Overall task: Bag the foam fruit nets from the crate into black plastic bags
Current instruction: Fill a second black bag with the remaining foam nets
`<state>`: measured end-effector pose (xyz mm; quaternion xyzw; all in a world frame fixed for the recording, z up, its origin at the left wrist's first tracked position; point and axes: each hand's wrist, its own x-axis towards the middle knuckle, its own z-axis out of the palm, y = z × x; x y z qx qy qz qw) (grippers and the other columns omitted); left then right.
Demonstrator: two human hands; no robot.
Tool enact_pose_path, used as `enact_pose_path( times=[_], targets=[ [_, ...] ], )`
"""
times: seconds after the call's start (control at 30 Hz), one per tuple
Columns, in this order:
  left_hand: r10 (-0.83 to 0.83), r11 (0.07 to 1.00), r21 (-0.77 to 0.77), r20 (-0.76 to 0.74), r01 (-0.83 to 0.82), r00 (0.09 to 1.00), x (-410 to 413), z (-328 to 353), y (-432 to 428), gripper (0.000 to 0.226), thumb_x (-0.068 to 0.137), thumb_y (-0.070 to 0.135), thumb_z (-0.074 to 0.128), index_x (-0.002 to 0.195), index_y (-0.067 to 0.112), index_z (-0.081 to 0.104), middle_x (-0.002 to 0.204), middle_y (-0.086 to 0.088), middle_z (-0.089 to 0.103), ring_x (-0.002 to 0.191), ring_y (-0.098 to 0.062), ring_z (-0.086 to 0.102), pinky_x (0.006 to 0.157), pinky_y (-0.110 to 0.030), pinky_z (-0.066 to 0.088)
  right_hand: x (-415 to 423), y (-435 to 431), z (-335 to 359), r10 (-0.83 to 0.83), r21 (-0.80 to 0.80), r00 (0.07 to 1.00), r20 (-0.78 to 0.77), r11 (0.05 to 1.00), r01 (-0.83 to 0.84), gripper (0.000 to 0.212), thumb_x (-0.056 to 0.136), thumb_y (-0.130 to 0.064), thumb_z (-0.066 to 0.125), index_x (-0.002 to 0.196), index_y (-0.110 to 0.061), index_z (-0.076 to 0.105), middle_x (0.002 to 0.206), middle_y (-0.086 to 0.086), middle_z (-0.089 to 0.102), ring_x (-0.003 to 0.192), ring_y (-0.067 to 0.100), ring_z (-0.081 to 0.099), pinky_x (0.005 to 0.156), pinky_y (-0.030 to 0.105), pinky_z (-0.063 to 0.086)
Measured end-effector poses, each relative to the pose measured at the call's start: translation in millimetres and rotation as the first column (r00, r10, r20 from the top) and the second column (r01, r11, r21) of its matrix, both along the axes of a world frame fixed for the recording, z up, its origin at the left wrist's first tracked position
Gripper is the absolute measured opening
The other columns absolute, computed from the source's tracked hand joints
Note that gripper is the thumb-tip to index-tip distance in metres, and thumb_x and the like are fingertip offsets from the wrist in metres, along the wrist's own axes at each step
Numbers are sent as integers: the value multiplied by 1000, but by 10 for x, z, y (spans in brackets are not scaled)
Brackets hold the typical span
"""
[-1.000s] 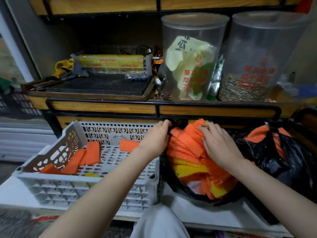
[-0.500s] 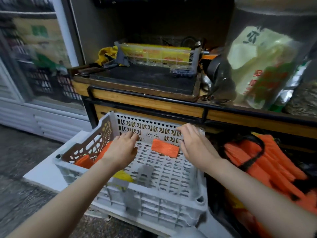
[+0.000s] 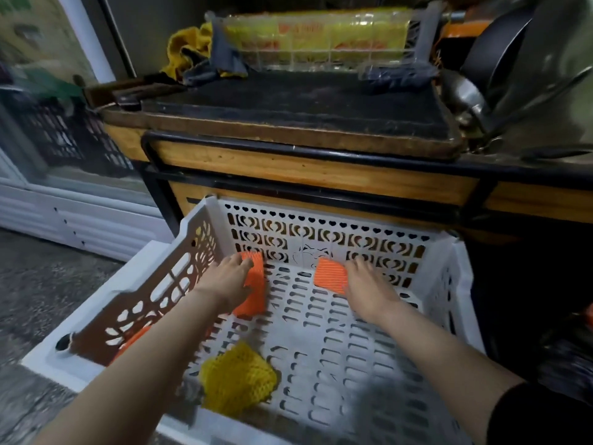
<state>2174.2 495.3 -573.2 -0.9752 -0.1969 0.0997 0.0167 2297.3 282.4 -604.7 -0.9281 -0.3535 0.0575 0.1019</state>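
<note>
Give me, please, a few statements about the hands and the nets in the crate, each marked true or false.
1. The left hand and the right hand both reach into the crate. True.
2. The left hand rests on a yellow net. False: it rests on the left orange net.
3. The yellow net lies near the crate's front wall, touched by neither hand. True.
4. The right hand holds a black bag. False: it touches the right orange net, which lies near the back wall.
</note>
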Motion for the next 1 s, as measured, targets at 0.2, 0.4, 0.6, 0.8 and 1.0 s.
enact_pose_path(
  times=[0.2, 0.4, 0.6, 0.8, 1.0],
  targets=[
    [127, 985, -102, -116, -139, 985, 232, -333, 190, 73, 93, 35, 51, 149, 11, 10, 150, -16, 27, 136, -32, 32, 111, -43, 31, 202, 38, -291, -60, -45, 998, 3, 997, 60, 36, 91, -3, 47, 125, -11, 39, 126, 9, 45, 115, 22, 43, 93, 32, 43],
    [193, 968, -152, -70, -202, 979, 382, -428, 129, 81, 88, 24, 59, 149, 12, 6, 147, -19, 30, 138, -35, 25, 115, -44, 21, 280, 89, -371, -55, -120, 998, -17, 991, 52, 37, 91, -15, 55, 126, -11, 43, 128, 8, 44, 120, 24, 41, 100, 36, 41],
    [390, 814, -461, -18, -354, 921, 442, -379, -75, 57, 88, 6, 57, 138, 5, 28, 117, -13, 52, 102, -25, 55, 86, -30, 51, 207, 85, -209, -71, -91, 987, -143, 994, 59, 43, 86, -19, 65, 121, -6, 42, 111, 10, 61, 99, 24, 60, 84, 37, 51],
    [431, 674, -707, 140, -214, 891, 294, -6, -368, 28, 95, 21, 51, 119, 7, 48, 110, -10, 58, 93, -23, 57, 77, -28, 51, 61, 129, 369, 51, 210, 969, -242, 978, 1, 19, 94, -25, 53, 106, -12, 60, 107, 0, 65, 93, 17, 64, 82, 30, 54],
    [652, 395, -919, 275, -7, 707, -160, 543, -622, 38, 97, 21, 45, 133, 11, 37, 121, -9, 56, 104, -25, 59, 93, -44, 49, -316, 179, 1086, 161, 571, 869, -469, 805, 159, 19, 95, -23, 52, 105, -12, 63, 102, 2, 67, 88, 13, 63, 79, 27, 52]
  ],
)
